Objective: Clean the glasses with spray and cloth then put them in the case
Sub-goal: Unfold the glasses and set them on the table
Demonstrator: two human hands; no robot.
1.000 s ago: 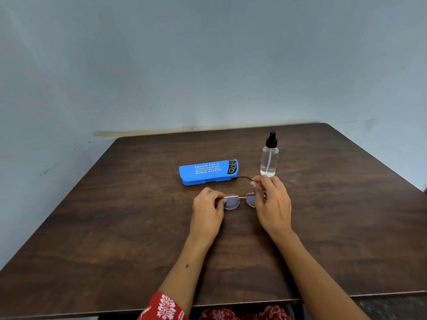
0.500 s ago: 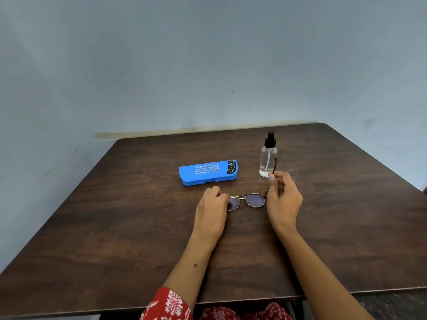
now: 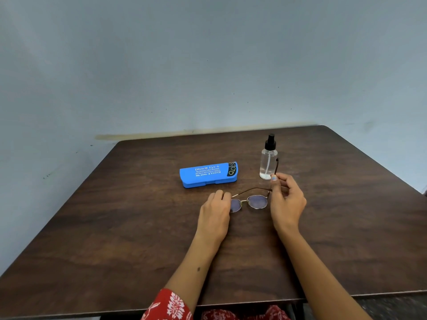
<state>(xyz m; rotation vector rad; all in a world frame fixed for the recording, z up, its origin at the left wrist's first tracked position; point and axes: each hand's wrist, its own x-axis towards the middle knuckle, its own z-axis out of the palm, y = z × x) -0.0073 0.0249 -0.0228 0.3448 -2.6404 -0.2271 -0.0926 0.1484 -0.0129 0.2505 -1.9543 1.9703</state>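
Note:
Thin-framed glasses (image 3: pixel 256 201) lie mid-table with tinted round lenses. My left hand (image 3: pixel 217 210) grips their left end and covers part of the left lens. My right hand (image 3: pixel 286 199) pinches the right temple arm, which sticks up and back beside the bottle. The other temple arm lies folded across behind the lenses. A closed blue glasses case (image 3: pixel 208 174) with white print sits just behind my left hand. Behind my right fingers stands a clear spray bottle (image 3: pixel 268 161) with a black nozzle. No cloth is in view.
The dark wooden table (image 3: pixel 115 227) reaches back to a pale blue-grey wall (image 3: pixel 208 65). Its front edge runs just above my lap, where red patterned fabric (image 3: pixel 171 306) shows. The table's right corner falls away at the far right.
My right hand has shifted right and swung the right temple arm outward, unfolding it toward the bottle. My left hand has stayed on the left end of the frame.

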